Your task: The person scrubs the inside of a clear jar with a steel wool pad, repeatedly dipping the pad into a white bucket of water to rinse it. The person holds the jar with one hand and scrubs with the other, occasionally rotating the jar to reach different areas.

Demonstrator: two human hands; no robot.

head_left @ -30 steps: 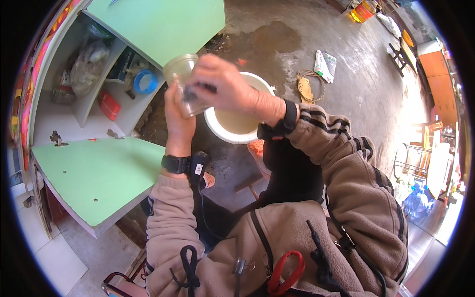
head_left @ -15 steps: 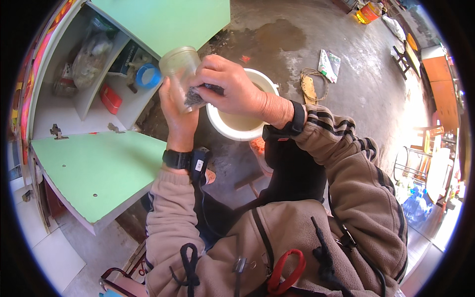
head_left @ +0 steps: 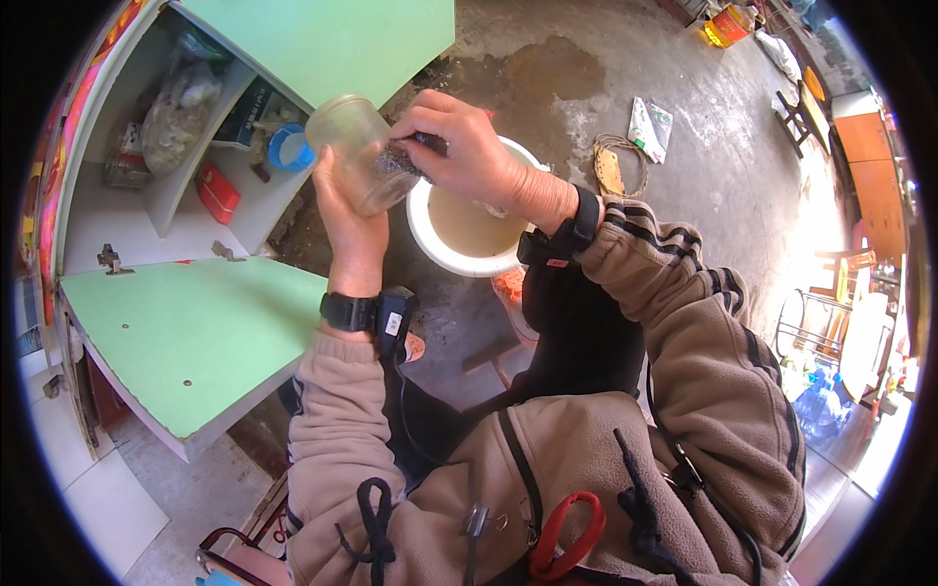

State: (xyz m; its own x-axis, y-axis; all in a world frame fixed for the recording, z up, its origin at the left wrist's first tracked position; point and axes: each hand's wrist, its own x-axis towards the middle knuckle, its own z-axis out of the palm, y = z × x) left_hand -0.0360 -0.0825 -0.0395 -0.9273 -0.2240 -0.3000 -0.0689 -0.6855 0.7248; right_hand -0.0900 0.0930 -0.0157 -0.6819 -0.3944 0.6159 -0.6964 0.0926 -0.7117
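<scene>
Just left of a white bucket [head_left: 467, 265], the left hand [head_left: 349, 225] wraps its grip around a tilted, cloudy clear jar [head_left: 340, 132]; the right hand [head_left: 467, 146] pinches a dark scouring pad [head_left: 399, 160] against it. Scrubbing seems under way; what remains is unclear.

Grey concrete floor [head_left: 713, 205], dark damp patch [head_left: 555, 76] toward top. Left side: white cabinet [head_left: 98, 227], pale green doors [head_left: 195, 337] standing open. Far right: orange-brown cupboard [head_left: 875, 186], small dark frame [head_left: 796, 122] near it, wire rack [head_left: 813, 327] lower down. Strong light at right edge, glare on floor there. Pale tiles [head_left: 112, 513] lower left.
</scene>
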